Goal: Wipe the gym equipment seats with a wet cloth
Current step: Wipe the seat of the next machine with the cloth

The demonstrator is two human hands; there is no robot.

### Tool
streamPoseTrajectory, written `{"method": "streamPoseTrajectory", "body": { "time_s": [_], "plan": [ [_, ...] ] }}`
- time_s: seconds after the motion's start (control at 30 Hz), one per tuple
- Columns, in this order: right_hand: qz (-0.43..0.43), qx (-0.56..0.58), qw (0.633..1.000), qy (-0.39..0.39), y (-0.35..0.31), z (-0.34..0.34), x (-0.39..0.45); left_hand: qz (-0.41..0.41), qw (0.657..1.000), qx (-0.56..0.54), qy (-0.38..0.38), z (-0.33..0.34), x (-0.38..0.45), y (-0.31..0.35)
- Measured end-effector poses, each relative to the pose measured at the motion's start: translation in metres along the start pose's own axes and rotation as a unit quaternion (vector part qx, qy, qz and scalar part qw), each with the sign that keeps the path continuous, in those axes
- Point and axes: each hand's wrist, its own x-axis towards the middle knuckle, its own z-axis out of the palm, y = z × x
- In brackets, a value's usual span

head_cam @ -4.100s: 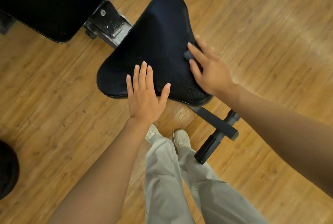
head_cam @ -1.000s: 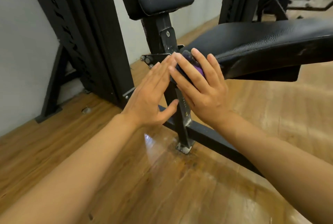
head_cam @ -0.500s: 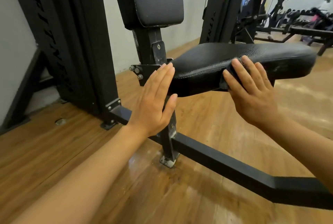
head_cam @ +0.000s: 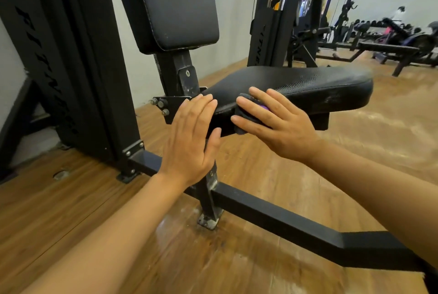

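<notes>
Right hand [head_cam: 279, 125] presses cloth [head_cam: 244, 113] flat-fingered against seat [head_cam: 308, 83] near edge; left hand [head_cam: 189, 137] flat, steadying; top looks wiped, edge remains.

Person, as seen from head camera: two forearms, bare to the near frame edge, no sleeves visible. Left hand [head_cam: 189, 142] and right hand [head_cam: 282, 125]: bare, ungloved. Fingers [head_cam: 251, 106]: short, unpainted nails. Wrists: bare; no watch, bands or rings were seen.
</notes>
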Motion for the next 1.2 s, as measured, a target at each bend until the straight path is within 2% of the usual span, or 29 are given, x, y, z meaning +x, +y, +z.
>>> {"method": "streamPoseTrajectory", "body": {
  "time_s": [0.13,0.23,0.4,0.6,0.8,1.0,1.2],
  "plan": [
    [0.029,-0.071,0.997,-0.026,0.041,-0.027,-0.049,0.043,0.997,0.06,0.017,0.009,0.012,0.008],
    [0.035,-0.105,0.993,-0.04,0.054,-0.04,-0.068,0.038,0.995,0.087,0.029,0.015,0.015,0.014],
    [0.096,-0.06,0.993,-0.016,0.032,-0.032,-0.051,0.029,0.994,0.103,0.029,0.018,0.013,0.017],
    [0.069,0.009,0.997,0.034,0.001,-0.005,0.016,0.017,0.995,0.096,0.028,0.017,0.012,0.017],
    [0.02,-0.066,0.997,0.022,0.041,-0.024,-0.028,0.012,0.994,0.099,0.039,0.018,0.012,0.022],
    [-0.009,-0.134,0.99,-0.037,0.088,-0.056,-0.09,0.023,0.992,0.119,0.047,0.022,0.013,0.019],
    [0.039,-0.11,0.993,0.02,0.062,-0.04,-0.057,0.042,0.988,0.142,0.047,0.024,0.012,0.014]
  ]
}}
